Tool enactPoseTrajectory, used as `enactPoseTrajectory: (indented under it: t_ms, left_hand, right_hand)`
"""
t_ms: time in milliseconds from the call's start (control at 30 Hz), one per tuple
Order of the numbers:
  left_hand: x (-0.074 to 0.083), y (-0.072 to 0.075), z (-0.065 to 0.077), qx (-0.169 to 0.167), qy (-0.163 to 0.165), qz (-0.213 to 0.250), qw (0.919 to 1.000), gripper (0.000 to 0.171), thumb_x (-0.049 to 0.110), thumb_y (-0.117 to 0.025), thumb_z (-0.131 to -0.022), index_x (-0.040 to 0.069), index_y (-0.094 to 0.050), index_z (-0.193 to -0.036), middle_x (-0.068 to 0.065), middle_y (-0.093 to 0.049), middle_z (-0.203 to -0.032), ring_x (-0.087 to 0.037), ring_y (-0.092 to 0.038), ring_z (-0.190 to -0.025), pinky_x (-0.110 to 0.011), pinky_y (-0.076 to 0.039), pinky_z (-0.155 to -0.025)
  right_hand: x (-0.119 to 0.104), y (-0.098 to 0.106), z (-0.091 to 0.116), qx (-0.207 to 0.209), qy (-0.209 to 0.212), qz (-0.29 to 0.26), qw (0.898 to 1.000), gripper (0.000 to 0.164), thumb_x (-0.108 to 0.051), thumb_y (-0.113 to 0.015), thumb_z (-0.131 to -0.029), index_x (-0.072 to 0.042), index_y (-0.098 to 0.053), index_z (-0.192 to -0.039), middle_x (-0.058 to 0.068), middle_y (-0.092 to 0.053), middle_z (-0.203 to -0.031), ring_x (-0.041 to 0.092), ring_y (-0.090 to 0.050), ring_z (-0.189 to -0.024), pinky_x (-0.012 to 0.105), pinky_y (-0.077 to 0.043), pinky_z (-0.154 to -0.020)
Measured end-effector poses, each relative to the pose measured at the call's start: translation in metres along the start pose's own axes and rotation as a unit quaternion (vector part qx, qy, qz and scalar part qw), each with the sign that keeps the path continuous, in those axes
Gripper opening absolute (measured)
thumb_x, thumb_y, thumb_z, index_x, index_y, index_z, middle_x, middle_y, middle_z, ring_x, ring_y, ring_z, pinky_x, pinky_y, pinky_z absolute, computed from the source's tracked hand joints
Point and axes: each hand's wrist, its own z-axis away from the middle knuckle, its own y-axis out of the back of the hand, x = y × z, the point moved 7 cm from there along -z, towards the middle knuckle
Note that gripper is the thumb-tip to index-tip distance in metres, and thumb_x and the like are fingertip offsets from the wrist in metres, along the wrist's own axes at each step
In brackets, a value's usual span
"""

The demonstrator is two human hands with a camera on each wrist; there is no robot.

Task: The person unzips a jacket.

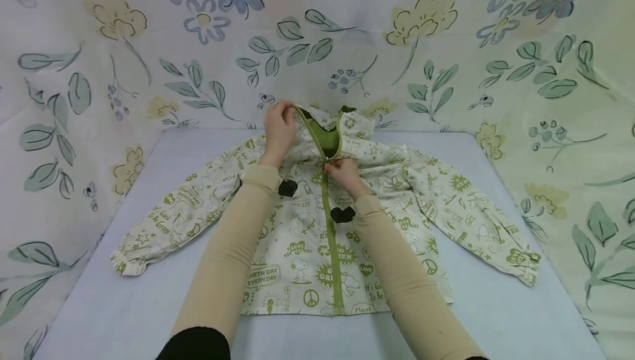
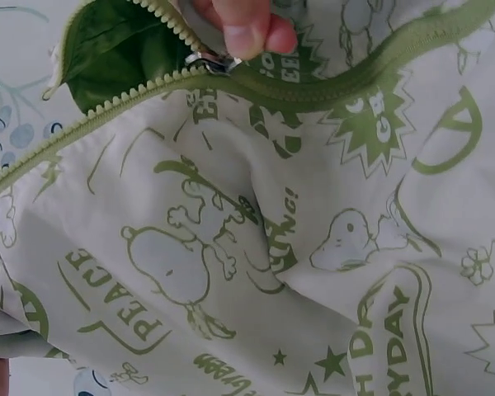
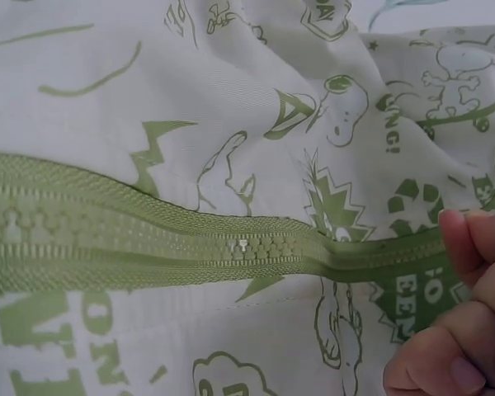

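Note:
A white hooded jacket [image 1: 302, 244] with green cartoon prints lies front up, sleeves spread to both sides. Its green zipper [image 1: 333, 272] is closed from the hem up to near the neck; above that the two toothed edges part and show the green lining [image 1: 327, 140]. My left hand [image 1: 279, 131] grips the free zipper edge by the collar and holds it up. At the top of the closed part, my right hand [image 1: 345, 175] pinches the zipper pull. The metal slider [image 2: 205, 61] shows just beside the right fingertips in the left wrist view.
A table with a pale cover [image 1: 163, 299] bears the jacket. Behind and at the sides hangs floral cloth [image 1: 317, 46]. Black wrist pieces [image 1: 288, 188] sit at both wrists, over beige sleeves [image 1: 233, 244].

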Motion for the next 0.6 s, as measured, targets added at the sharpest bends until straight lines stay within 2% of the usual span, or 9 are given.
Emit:
enactPoseTrajectory:
  t_ms: [200, 300, 400, 467, 533, 600]
  left_hand:
    - [-0.0012, 0.0030, -0.0015, 0.016, 0.006, 0.008, 0.9998, 0.023, 0.014, -0.044, -0.099, 0.001, -0.060, -0.109, -0.013, -0.050, -0.099, -0.024, -0.046, -0.084, -0.034, -0.039, -0.073]
    - [-0.0010, 0.0035, -0.0024, 0.019, 0.001, 0.008, 0.9998, 0.023, 0.013, -0.045, -0.099, -0.001, -0.060, -0.109, -0.014, -0.050, -0.098, -0.025, -0.046, -0.084, -0.034, -0.039, -0.073]
    - [-0.0004, 0.0036, -0.0027, 0.019, -0.001, 0.008, 0.9998, 0.023, 0.014, -0.045, -0.099, 0.000, -0.060, -0.109, -0.014, -0.051, -0.098, -0.025, -0.046, -0.085, -0.034, -0.039, -0.074]
    - [0.0004, 0.0042, -0.0025, 0.020, -0.002, 0.008, 0.9998, 0.023, 0.014, -0.045, -0.099, 0.000, -0.060, -0.109, -0.014, -0.051, -0.098, -0.025, -0.046, -0.085, -0.035, -0.039, -0.075]
    - [0.0002, 0.0045, -0.0023, 0.020, -0.003, 0.008, 0.9998, 0.023, 0.014, -0.045, -0.099, -0.001, -0.060, -0.109, -0.014, -0.050, -0.098, -0.025, -0.046, -0.085, -0.036, -0.039, -0.075]
    - [0.0003, 0.0044, -0.0022, 0.021, -0.003, 0.008, 0.9998, 0.023, 0.013, -0.045, -0.099, -0.001, -0.060, -0.109, -0.014, -0.050, -0.097, -0.025, -0.045, -0.085, -0.036, -0.038, -0.075]
  right_hand:
    - [0.0035, 0.0010, -0.0002, -0.001, 0.003, -0.009, 1.000, 0.030, -0.020, -0.051, -0.097, 0.002, -0.071, -0.093, 0.002, -0.047, -0.059, 0.011, -0.018, -0.044, 0.028, -0.022, -0.044]
    - [0.0059, 0.0006, -0.0005, -0.002, -0.002, -0.001, 1.000, 0.030, -0.021, -0.051, -0.097, 0.001, -0.070, -0.095, -0.001, -0.039, -0.053, 0.011, -0.019, -0.044, 0.028, -0.022, -0.043]
    - [0.0071, -0.0006, -0.0004, -0.003, -0.006, 0.005, 1.000, 0.029, -0.022, -0.051, -0.097, 0.000, -0.070, -0.095, 0.001, -0.050, -0.062, 0.011, -0.023, -0.045, 0.028, -0.025, -0.044]
    - [0.0069, -0.0016, 0.0002, -0.003, -0.005, 0.009, 1.000, 0.028, -0.022, -0.052, -0.097, -0.001, -0.070, -0.095, 0.006, -0.058, -0.075, 0.011, -0.026, -0.047, 0.028, -0.027, -0.045]
    - [0.0071, -0.0027, 0.0008, -0.004, -0.005, 0.015, 1.000, 0.028, -0.022, -0.051, -0.097, -0.001, -0.070, -0.095, 0.010, -0.061, -0.088, 0.011, -0.027, -0.048, 0.028, -0.028, -0.046]
    - [0.0079, -0.0036, 0.0011, -0.003, -0.004, 0.023, 1.000, 0.028, -0.023, -0.051, -0.097, -0.002, -0.070, -0.095, 0.012, -0.060, -0.091, 0.011, -0.027, -0.047, 0.028, -0.028, -0.046]
